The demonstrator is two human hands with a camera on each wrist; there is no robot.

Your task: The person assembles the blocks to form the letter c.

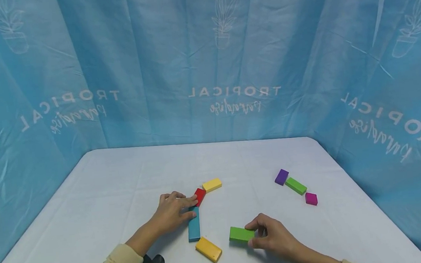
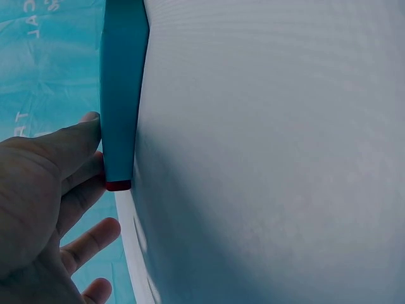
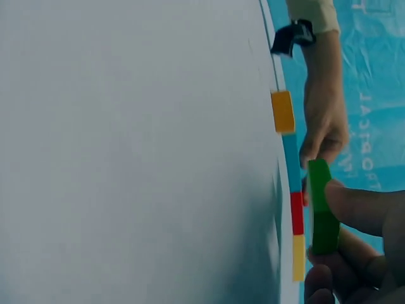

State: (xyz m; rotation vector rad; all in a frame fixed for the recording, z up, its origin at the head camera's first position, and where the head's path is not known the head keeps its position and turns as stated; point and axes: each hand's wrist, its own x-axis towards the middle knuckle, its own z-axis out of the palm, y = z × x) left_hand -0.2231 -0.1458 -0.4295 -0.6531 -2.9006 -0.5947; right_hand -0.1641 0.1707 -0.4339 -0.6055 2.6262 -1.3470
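"One check: our step?"
"Likely positioning: our right hand point(image 1: 274, 234) pinches the green rectangular block point(image 1: 240, 234) near the yellow rectangular block point(image 1: 208, 250); our left hand point(image 1: 172, 214), fingers extended, touches the blue rectangular block point(image 1: 194, 229). Next probably requires alignment."

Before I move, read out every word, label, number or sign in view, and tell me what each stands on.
"TROPICAL": mirrored, three times on the glossy blue curtain in the head view, rightmost cut by the picture's edge.
"Paradise": mirrored script beneath each.
Wrist views: curtain lettering partial or blurred.
No lettering discernible on the green rectangular block or the blue rectangular block.
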